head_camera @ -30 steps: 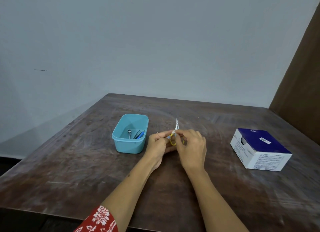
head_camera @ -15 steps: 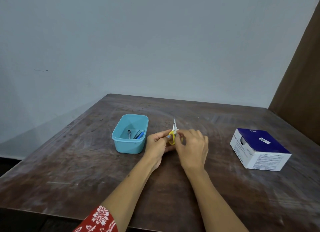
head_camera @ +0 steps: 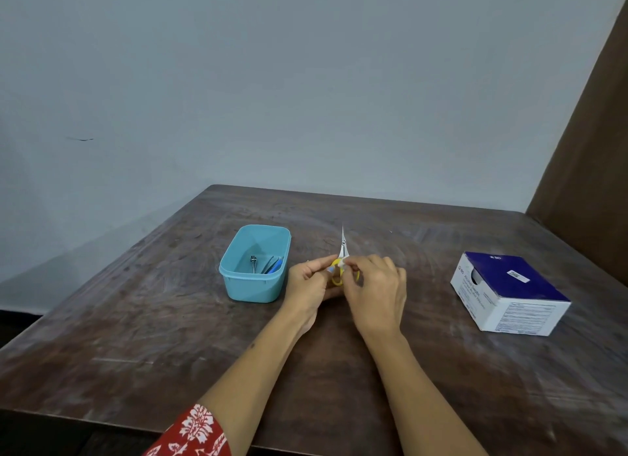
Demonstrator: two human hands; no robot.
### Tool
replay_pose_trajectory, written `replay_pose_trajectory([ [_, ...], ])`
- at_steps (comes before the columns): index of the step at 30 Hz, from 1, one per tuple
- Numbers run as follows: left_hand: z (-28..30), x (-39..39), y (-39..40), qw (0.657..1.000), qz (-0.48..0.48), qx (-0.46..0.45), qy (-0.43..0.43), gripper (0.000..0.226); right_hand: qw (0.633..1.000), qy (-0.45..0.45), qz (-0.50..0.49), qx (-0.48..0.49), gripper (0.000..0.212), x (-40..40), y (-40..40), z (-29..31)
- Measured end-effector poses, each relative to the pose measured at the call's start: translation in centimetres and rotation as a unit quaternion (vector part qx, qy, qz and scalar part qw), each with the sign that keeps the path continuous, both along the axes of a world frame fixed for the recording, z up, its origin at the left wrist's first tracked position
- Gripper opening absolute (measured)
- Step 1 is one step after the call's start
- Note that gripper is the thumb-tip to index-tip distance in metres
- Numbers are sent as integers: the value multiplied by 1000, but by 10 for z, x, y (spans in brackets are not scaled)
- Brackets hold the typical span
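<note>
Small scissors (head_camera: 343,248) with yellow handles and thin silver blades point away from me over the middle of the brown table (head_camera: 170,319). My left hand (head_camera: 307,282) grips the yellow handles from the left. My right hand (head_camera: 375,292) pinches a small white piece against the scissors near the base of the blades. The handles are mostly hidden between my fingers.
A light blue plastic tub (head_camera: 255,263) stands just left of my hands and holds a few small metal and blue tools. A white and dark blue cardboard box (head_camera: 509,292) sits at the right. A wall stands behind the table.
The scissors tilted slightly, so the blade tip moved a little left. My right hand's fingers shifted along the scissors with the white piece. The tub and box stayed put.
</note>
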State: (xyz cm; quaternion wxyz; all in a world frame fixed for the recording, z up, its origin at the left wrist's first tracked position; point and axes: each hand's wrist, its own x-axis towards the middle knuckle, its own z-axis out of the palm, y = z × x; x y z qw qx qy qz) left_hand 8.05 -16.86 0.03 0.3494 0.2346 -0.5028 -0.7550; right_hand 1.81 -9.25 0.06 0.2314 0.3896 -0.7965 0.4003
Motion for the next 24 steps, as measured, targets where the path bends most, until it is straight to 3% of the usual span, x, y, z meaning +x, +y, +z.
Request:
replay_pose_trajectory([
  [10, -2, -1, 0, 1000, -7, -13, -2, 23, 1000, 9, -20, -16, 7, -2, 0, -1],
  [16, -4, -2, -2, 1000, -1, -11, 4, 24, 995, -70, -61, -31, 2, -5, 0, -2],
  [21, -4, -2, -2, 1000, -6, -18, -4, 23, 999, -10, -7, -35, 9, -3, -1, -1],
  [24, -5, -2, -3, 1000, -3, -15, -3, 25, 998, -44, -37, -10, 10, -5, -1, -3],
])
